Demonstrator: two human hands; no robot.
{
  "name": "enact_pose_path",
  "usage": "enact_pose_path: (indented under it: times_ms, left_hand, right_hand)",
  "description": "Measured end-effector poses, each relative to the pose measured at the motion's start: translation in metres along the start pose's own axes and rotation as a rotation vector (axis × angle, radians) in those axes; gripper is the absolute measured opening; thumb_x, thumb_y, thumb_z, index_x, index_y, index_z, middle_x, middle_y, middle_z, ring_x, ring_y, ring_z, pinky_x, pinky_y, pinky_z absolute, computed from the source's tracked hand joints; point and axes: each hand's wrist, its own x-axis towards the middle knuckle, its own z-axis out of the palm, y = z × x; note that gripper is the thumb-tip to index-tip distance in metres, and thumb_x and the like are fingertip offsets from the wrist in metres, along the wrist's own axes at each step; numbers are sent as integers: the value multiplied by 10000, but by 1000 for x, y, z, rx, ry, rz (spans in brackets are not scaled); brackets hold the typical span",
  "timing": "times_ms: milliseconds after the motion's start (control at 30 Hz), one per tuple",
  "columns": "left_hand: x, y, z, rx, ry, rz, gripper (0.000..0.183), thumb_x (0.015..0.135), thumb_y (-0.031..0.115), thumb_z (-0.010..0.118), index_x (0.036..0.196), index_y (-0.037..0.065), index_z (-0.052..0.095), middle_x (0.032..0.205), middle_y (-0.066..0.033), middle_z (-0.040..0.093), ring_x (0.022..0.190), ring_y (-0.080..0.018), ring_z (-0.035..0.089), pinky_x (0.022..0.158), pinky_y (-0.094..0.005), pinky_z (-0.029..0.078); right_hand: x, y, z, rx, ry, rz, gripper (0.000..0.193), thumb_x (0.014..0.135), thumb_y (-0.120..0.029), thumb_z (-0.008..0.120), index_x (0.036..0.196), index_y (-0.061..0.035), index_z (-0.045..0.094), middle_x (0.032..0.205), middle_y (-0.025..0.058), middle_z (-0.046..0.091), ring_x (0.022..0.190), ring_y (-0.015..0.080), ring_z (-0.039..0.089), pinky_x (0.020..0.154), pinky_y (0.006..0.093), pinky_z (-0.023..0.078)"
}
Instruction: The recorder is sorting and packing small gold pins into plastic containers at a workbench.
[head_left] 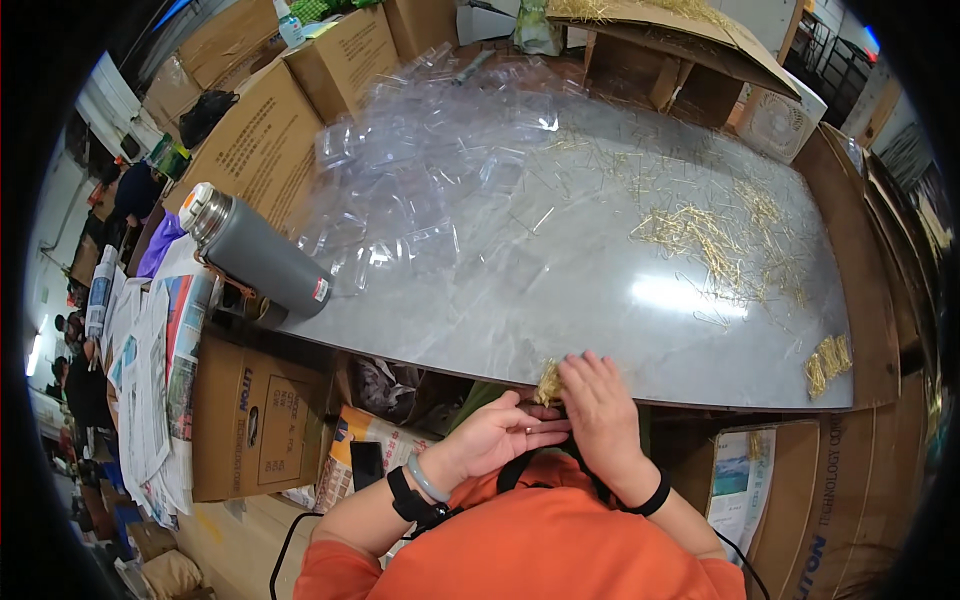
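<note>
At the table's near edge, my two hands meet around a small bundle of thin gold-coloured wire pieces. My right hand is held against the bundle's right side, fingers long and close together, its thumb mostly hidden. My left hand is turned partly palm up, thumb apart and fingers reaching under the right hand. A loose heap of similar gold wires is spread over the right part of the grey table. Several gathered gold bundles lie at its right corner.
Clear plastic packs are piled on the table's far left. A grey flask leans over the left edge, near cardboard boxes. Cardboard borders the right side; a white fan stands at the far right corner. Newspapers are at the left.
</note>
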Motion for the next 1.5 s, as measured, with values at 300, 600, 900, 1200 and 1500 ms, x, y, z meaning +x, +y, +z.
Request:
enact_pose_path:
  times_ms: [300, 600, 900, 1200, 1500]
  left_hand:
    - [-26, -6, 8, 322, -239, 71, 651, 1015, -20, 506, 1576, 99, 198, 1504, -91, 399, 1365, -242, 473, 1156, -430, 416]
    - [44, 66, 58, 1212, 53, 127, 572, 1002, 101, 615, 1516, 4, 386, 1372, -147, 544, 1208, -238, 569, 1001, -404, 504]
    - [48, 25, 31, 2212, 278, 1007, 562, 957, 250, 638, 1437, -2, 493, 1540, -158, 402, 1394, -368, 369, 1078, -511, 338]
    - [63, 38, 40, 1815, -20, 1133, 708, 868, 194, 750, 1440, -40, 405, 1461, -228, 430, 1399, -443, 387, 1154, -539, 354]
    - [79, 31, 42, 2025, -134, 1119, 702, 836, 142, 748, 1412, -77, 411, 1439, -235, 438, 1378, -438, 420, 1146, -555, 380]
  right_hand:
    - [-17, -15, -28, 382, -21, -80, 325, 862, 0, 694, 1184, -19, 660, 1215, 150, 671, 1174, 359, 635, 1063, 511, 477]
    - [29, 40, -9, 120, 192, 0, 265, 889, 10, 636, 1151, -20, 654, 1195, 142, 663, 1164, 366, 627, 1048, 499, 487]
    - [33, 40, -11, 189, 126, -9, 326, 833, 67, 650, 1148, -16, 652, 1190, 137, 649, 1150, 360, 625, 1025, 486, 501]
    - [27, 50, -24, 265, 261, 34, 421, 889, 45, 622, 1305, 17, 562, 1311, 204, 596, 1249, 381, 574, 1109, 500, 420]
    - [10, 32, -36, 325, -13, 276, 657, 933, -18, 579, 1519, 75, 295, 1510, 260, 433, 1413, 423, 397, 1156, 460, 346]
